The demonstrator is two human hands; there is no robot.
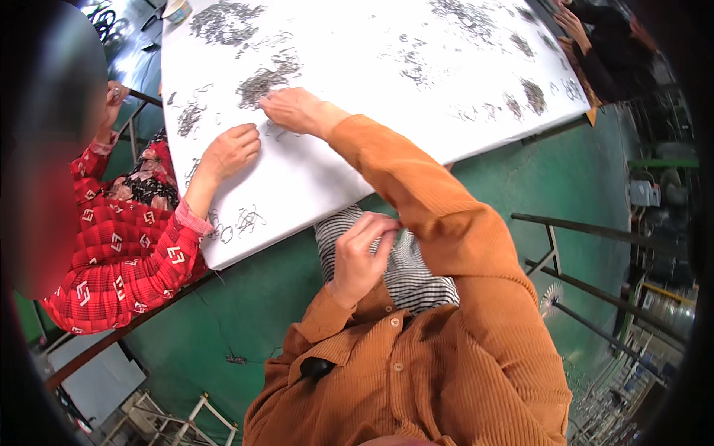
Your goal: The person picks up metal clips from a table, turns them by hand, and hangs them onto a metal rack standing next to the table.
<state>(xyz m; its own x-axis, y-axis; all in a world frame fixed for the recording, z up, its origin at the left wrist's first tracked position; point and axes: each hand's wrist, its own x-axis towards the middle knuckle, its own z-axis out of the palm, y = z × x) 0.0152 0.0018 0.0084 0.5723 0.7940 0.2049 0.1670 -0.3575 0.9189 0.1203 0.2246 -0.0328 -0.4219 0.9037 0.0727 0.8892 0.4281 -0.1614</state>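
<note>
The small dark metal wire pieces [262,83] lie heaped and scattered on the white sheet of the worktop [357,59], the nearest heap toward eleven o'clock in the view, with thinner strays [277,132] just beside it. The right hand [294,109], reaching out on an orange corduroy sleeve [431,215], rests palm-down at the edge of that heap, fingers bent and their tips touching the strays; whether it has pinched any piece I cannot tell. The left hand [361,256] is held back near the chest, at about six o'clock from the heap, fingers curled nearly closed with thumb against fingertips at the striped cloth [405,264] on the lap; anything between them is too small to make out. To do this picking well, it looks best to draw a few pieces clear of the tangle with the fingertips rather than dig into the mass, since hooked wire tends to snag. At nine o'clock a second person in a red patterned sleeve [126,260] rests a loosely closed hand [230,151] on the same sheet, near but apart from the right hand. More heaps [476,18] dot the far side toward one o'clock, where another person's hands [573,22] work, above the green floor [550,178].
</note>
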